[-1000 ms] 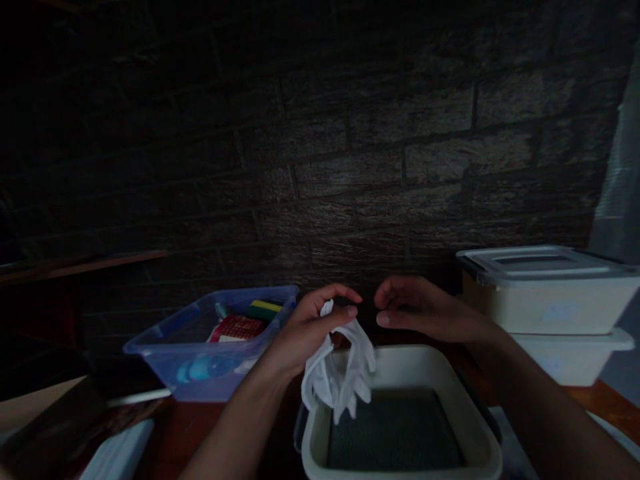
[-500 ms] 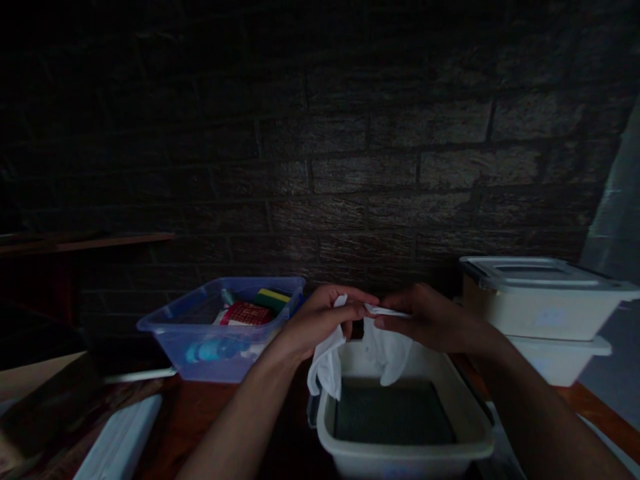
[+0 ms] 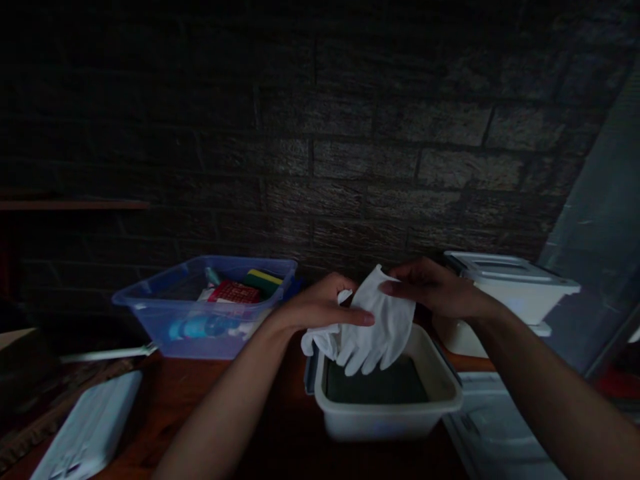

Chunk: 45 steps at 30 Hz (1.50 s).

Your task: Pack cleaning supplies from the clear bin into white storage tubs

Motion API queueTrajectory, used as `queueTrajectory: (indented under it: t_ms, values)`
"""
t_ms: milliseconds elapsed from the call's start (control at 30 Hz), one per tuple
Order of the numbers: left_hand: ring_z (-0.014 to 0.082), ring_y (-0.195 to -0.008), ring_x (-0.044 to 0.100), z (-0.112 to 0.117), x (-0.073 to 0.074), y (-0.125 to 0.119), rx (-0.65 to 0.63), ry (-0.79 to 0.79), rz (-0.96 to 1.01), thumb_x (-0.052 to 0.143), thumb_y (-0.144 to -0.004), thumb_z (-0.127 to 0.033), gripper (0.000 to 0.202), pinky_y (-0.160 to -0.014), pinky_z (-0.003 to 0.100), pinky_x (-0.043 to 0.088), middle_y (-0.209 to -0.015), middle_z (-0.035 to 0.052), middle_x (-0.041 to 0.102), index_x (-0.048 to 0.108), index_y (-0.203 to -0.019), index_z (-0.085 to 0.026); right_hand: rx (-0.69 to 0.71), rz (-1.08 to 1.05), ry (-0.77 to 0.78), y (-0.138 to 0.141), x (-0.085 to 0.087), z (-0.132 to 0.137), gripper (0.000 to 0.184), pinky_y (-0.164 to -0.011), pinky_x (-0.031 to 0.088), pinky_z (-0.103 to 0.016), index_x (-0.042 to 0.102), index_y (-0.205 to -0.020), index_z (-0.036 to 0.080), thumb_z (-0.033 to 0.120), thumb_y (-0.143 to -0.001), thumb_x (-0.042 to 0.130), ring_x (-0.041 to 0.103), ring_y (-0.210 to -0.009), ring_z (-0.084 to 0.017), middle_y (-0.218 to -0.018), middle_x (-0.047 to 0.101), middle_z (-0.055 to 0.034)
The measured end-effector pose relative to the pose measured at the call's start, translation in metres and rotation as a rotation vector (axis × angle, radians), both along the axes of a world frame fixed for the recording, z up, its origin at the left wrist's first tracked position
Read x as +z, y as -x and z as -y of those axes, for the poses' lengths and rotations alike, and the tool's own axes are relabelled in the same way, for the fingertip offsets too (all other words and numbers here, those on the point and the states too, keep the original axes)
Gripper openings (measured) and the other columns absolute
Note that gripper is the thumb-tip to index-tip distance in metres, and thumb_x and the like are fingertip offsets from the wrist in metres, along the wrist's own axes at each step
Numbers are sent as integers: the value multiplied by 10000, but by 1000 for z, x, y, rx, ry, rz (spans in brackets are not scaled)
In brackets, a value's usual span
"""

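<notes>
Both my hands are raised over an open white tub (image 3: 385, 408) on a reddish-brown table. My right hand (image 3: 433, 290) pinches the cuff of a white glove (image 3: 377, 327), which hangs with its fingers pointing down into the tub. My left hand (image 3: 323, 307) is closed on a second, bunched white glove (image 3: 320, 340) and its fingers also touch the hanging glove. The tub's inside looks dark.
A clear blue bin (image 3: 200, 310) with a sponge, a red packet and other items stands at the left. Two stacked white lidded boxes (image 3: 505, 293) sit at the right. A white lid (image 3: 87, 430) lies at the lower left, another lid (image 3: 495, 427) at the lower right. Behind is a dark brick wall.
My right hand has taken one glove from the bunch and pulled it apart from the other. The glove now hangs spread out. The view has shifted, so the tub sits lower and smaller.
</notes>
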<state>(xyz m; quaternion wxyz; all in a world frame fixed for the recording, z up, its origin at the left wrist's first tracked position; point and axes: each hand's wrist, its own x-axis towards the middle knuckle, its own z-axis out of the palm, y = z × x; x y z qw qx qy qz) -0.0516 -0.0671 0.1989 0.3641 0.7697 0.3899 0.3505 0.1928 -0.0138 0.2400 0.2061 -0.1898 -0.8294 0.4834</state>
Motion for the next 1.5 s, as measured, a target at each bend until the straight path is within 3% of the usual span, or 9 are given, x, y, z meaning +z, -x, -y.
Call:
queueTrajectory:
  t_ms: [133,333,567,833,1033,1133,1233,1367,1500]
  values:
    - [142,-656,575,-6,-6,6,-24,69,-89,872,-697,-478,402,-583,223,402,-750,8,697,785,-887,-135,-174,-72,18,-14,-4,1,301,-708,514,-309,735,-935,173,461,-848,750,663,-778,-209,-892,739,-55]
    - [159,-698,606,-4,-9,-1,-15,183,21,848,-712,-451,397,-597,223,452,-803,16,706,754,-941,-140,-422,-97,22,-41,-32,0,258,-526,398,-236,643,-769,156,368,-739,786,532,-592,-121,-709,638,-8]
    - [154,-743,594,-2,-14,-8,100,143,-10,754,-811,-472,349,-626,219,426,-836,10,677,738,-950,-152,-343,19,153,-65,-57,6,353,-495,521,-269,623,-733,147,475,-798,739,591,-500,-137,-588,628,-18]
    - [151,-622,569,-11,-21,-8,46,268,-224,793,-740,-520,410,-556,236,401,-752,25,694,765,-899,-143,-251,161,327,-62,-86,-7,404,-415,540,-244,613,-703,147,514,-838,711,660,-469,-168,-569,662,-54]
    - [154,-678,582,-15,-31,-8,33,142,-319,808,-737,-447,290,-615,236,393,-740,9,690,776,-815,-169,-233,220,222,-58,-68,-2,380,-359,464,-204,621,-677,138,465,-861,685,593,-392,-130,-513,643,-37]
    - [178,-813,608,-13,-29,-13,113,0,-305,790,-768,-414,261,-717,246,413,-857,30,719,775,-877,-178,-268,247,150,-56,-50,4,336,-330,394,-180,639,-667,139,409,-866,656,555,-360,-111,-475,612,-14]
    - [176,-798,581,-6,-23,-27,154,-94,-288,720,-843,-486,330,-696,249,394,-832,33,702,761,-892,-162,-258,287,147,-49,-41,8,358,-315,354,-177,637,-611,139,393,-862,647,535,-345,-107,-448,594,-19]
    - [138,-660,516,8,-16,-54,23,-72,-301,593,-927,-573,465,-577,238,329,-694,8,623,751,-843,-144,-239,314,157,-36,-45,9,382,-320,378,-185,671,-639,133,452,-849,673,555,-364,-109,-515,654,-40]
    - [126,-677,536,10,-16,-71,-66,-81,-316,643,-907,-515,385,-589,225,354,-746,-3,645,748,-865,-147,-119,201,172,-27,-58,7,424,-386,448,-201,716,-776,133,530,-885,614,640,-457,-141,-585,686,-45]
